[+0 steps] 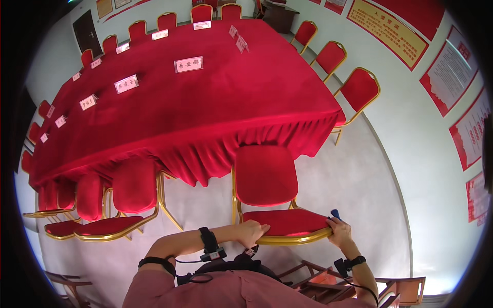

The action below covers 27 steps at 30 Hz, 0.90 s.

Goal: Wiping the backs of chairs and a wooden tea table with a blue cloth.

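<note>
A banquet chair with a red padded backrest (pixel 289 222) and gold metal frame stands right in front of me. Its red seat (pixel 265 177) faces the table, its front edge close to the hanging cloth. My left hand (pixel 251 232) grips the left end of the backrest. At the right end, my right hand (pixel 341 231) holds the gold rim of the same backrest. A small blue object (pixel 336 214) sticks up beside the right thumb; what it is I cannot tell. Ahead lies a long table under a red tablecloth (pixel 238 96).
Folded name cards (pixel 188 64) bearing writing stand on the table. More red chairs (pixel 134 184) line the left, and others (pixel 360 88) stand along the right wall. Wooden chairs (pixel 319 279) are behind me at right. Grey floor (pixel 346 181) runs between table and wall.
</note>
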{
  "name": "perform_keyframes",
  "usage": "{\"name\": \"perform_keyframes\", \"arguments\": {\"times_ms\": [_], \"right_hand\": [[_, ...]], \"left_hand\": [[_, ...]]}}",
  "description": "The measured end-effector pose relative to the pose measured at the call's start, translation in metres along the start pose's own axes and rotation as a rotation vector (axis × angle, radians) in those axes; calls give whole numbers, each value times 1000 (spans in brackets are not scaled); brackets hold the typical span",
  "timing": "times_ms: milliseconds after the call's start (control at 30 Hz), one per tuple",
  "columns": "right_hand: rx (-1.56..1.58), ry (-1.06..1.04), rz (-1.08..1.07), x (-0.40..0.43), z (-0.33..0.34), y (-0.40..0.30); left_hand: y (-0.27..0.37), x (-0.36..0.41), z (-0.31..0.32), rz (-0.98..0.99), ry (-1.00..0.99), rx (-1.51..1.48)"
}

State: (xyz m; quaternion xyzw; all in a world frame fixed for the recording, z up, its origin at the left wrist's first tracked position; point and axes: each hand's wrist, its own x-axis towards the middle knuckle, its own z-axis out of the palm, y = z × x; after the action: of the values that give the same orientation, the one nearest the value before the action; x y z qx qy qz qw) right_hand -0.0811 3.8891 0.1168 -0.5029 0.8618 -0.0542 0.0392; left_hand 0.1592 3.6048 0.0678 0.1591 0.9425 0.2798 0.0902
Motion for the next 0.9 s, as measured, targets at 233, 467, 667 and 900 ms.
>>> {"name": "perform_keyframes", "arguments": {"times_ms": [233,467,667,900], "right_hand": [[-94,-40,47,24,-19,22],[-40,90,45,46,-20,80],[-28,15,36,42,-27,121],[-77,-98,22,8,-28,122]], "left_hand": [[2,44,-24,-36,-30,-19],[24,95,-30,-163,25,-76],[31,119,24,60,211,-102],[54,119,29,117,-1,-167]]}}
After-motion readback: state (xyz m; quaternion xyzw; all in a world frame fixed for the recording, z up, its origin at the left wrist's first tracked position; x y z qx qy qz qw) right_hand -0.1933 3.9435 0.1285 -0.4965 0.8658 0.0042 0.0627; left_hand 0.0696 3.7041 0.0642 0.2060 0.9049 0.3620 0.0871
